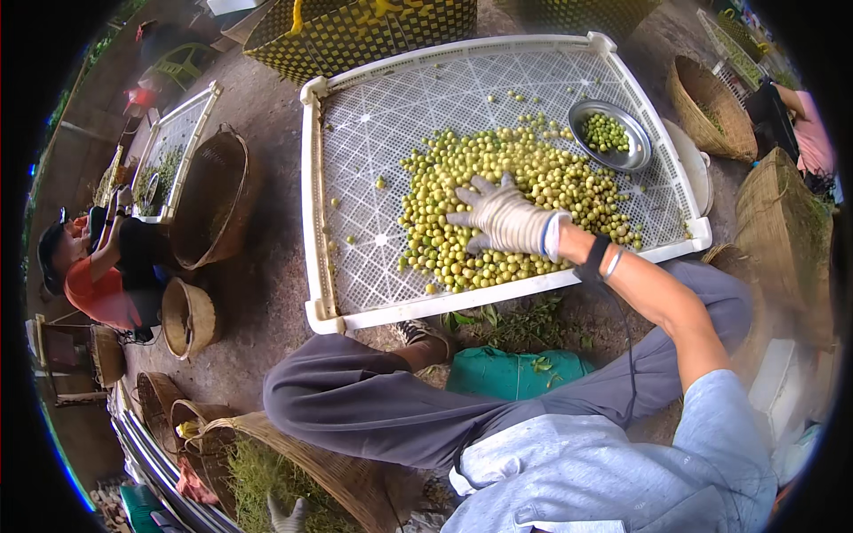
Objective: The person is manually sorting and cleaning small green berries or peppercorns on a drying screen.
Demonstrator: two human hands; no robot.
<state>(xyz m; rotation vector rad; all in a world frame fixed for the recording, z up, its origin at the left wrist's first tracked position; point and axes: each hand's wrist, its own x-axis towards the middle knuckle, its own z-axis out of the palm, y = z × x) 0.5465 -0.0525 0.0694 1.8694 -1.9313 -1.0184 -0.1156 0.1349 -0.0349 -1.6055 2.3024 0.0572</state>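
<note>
My right hand (506, 216), in a white knit glove with grey fingertips, lies spread on a heap of small round green-yellow fruits (460, 160). The fruits rest in a white mesh plastic tray (373, 280) across my knees. A metal bowl (633, 156) of greener fruits stands in the tray, right of the heap. At the bottom edge of the picture, my gloved left hand (290, 516) shows only in part, its fingers apart. Green stems (273, 476) fill a wicker basket (313, 460) beside it.
Black-and-yellow woven baskets (360, 36) stand beyond the tray. To the left are a deep wicker basket (210, 200), a smaller one (190, 318) and a person (100, 273) at another tray (193, 113). More wicker baskets (710, 110) and another person (810, 133) are to the right.
</note>
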